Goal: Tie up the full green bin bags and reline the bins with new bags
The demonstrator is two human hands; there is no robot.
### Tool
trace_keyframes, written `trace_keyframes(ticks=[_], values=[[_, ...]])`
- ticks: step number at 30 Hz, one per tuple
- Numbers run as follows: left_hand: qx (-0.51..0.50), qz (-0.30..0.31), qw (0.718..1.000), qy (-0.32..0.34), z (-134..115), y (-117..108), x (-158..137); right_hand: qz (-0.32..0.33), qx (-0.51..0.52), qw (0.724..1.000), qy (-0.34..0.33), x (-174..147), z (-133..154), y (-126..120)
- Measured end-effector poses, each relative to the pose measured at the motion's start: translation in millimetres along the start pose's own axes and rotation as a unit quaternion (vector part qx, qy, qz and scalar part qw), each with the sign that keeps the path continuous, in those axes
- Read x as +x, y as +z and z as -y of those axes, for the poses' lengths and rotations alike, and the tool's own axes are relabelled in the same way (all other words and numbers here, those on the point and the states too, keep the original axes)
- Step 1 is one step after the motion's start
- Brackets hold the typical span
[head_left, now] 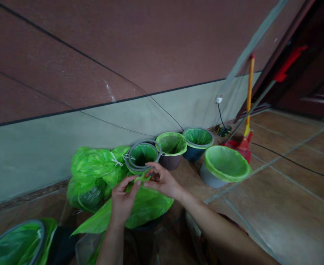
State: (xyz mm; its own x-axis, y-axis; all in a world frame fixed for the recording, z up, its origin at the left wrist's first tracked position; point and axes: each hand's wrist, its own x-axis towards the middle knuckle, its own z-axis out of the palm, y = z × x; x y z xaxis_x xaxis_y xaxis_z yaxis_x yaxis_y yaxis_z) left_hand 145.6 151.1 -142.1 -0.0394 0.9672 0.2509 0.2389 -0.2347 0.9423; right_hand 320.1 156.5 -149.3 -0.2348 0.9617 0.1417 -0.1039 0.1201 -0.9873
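A thin green plastic bag (147,208) hangs from my two hands, its gathered edge pinched between the fingertips. My left hand (124,200) grips that edge from the left, thumb against fingers. From the right, my right hand (163,180) pinches it close by. The bag spreads out below the hands over a dark shape that is mostly hidden. Just beyond my fingers stands a green-lined bin (142,156) with loose grey rings on its top.
Along the wall stand a brown lined bin (173,156), a dark blue one (197,143) and a grey one (222,167). Bundled green bags (95,169) lie left. A red dustpan (241,147) and a broom with a yellow handle (249,92) stand right. Another lined bin (15,243) is lower left.
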Motion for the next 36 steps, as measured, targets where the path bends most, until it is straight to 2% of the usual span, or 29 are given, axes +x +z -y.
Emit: trace_keyframes(ticks=[5,10,14,17,20,23,27,29,32,36], values=[[-0.016,0.015,1.0,-0.001,-7,-4,1,0.043,-0.091,0.995,0.008,-4,8,6],[-0.049,0.113,0.992,-0.028,-13,-8,1,0.016,-0.151,0.988,-0.038,0,1,10],[-0.016,0.112,0.993,-0.016,-13,-11,2,0.0,-0.156,0.986,-0.053,2,-3,10],[0.012,0.087,0.996,0.019,-12,-11,2,0.011,-0.171,0.984,-0.046,0,0,11],[0.013,0.026,0.998,0.057,-13,-13,2,0.051,-0.222,0.974,-0.007,-2,2,11],[0.008,-0.075,0.995,0.068,-13,-22,5,0.083,-0.331,0.939,0.033,-3,1,7],[-0.016,-0.262,0.962,0.07,-10,-49,13,0.103,-0.465,0.876,0.071,-3,-2,-6],[-0.046,-0.328,0.941,0.067,-10,-64,16,0.106,-0.499,0.856,0.085,-5,-3,-13],[-0.065,-0.38,0.921,0.059,-13,-86,18,0.106,-0.521,0.841,0.1,-7,-2,-20],[-0.029,-0.446,0.894,0.041,-14,-108,18,0.096,-0.559,0.814,0.122,-8,-3,-24]])
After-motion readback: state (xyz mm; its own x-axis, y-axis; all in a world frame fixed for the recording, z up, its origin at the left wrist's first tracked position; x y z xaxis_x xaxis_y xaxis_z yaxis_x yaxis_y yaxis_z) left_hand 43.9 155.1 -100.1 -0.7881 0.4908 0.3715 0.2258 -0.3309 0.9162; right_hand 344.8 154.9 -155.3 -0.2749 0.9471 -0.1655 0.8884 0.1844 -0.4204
